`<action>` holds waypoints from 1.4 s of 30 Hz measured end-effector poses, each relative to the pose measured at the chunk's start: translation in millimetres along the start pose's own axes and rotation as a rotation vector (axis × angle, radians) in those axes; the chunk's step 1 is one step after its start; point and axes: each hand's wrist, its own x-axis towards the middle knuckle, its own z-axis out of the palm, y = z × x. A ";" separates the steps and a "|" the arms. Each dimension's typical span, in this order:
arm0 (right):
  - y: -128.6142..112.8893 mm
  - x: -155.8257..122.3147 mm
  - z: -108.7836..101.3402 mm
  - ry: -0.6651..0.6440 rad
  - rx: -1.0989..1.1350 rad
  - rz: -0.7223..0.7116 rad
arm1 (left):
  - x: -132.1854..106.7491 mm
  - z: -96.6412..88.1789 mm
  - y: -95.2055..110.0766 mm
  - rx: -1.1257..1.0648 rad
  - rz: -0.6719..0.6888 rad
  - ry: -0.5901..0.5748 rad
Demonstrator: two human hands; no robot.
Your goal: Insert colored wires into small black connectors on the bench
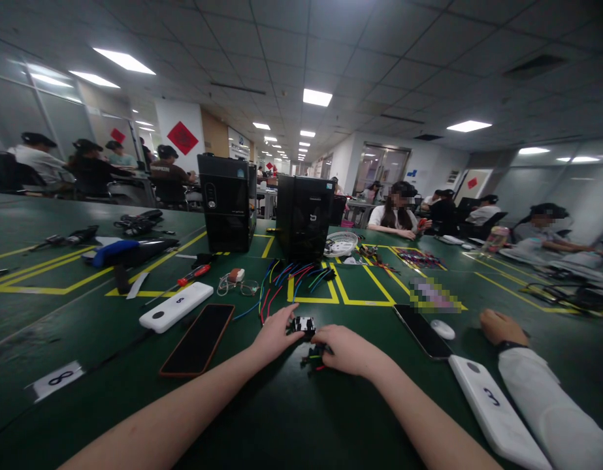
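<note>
Bare forearms (pixel 183 401) stretch across a green bench (pixel 340 424), left hand (pixel 276 333) and right hand (pixel 346 350) close together on either side of a small black-and-white block (pixel 304 324), grip unclear; beyond it, coloured wires (pixel 297 271), then two black computer towers (pixel 227 209).

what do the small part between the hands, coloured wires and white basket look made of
Small part: perhaps plastic, blocky black and white; finish unclear. Coloured wires: likely smooth plastic sheathing, given bright colours. White basket: probably plastic, from its openwork sides; sheen unclear.
</note>
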 end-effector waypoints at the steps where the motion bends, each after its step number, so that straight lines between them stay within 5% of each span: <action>1: 0.8 -1.6 -2.0 -0.025 0.009 0.005 | 0.0 0.0 0.5 0.002 -0.002 -0.001; 6: -2.3 0.6 3.0 -0.087 -0.096 0.083 | 0.4 0.4 2.7 0.023 -0.016 -0.001; 16: -7.6 8.3 26.6 -0.001 -0.179 0.107 | -1.0 1.0 3.0 0.063 0.000 0.003; 24: -6.7 8.7 19.3 0.048 -0.022 0.101 | 0.1 2.7 0.0 0.039 -0.008 0.015; 31: -2.0 15.0 10.9 0.183 0.081 0.344 | -1.6 4.7 -0.7 -0.088 0.093 -0.016; 35: 4.7 15.3 14.6 0.086 -0.066 0.461 | -4.6 4.3 4.1 -0.160 0.184 -0.070; 42: 40.7 12.7 3.8 0.020 -0.118 0.742 | -3.4 6.5 -0.6 -0.160 0.125 -0.019</action>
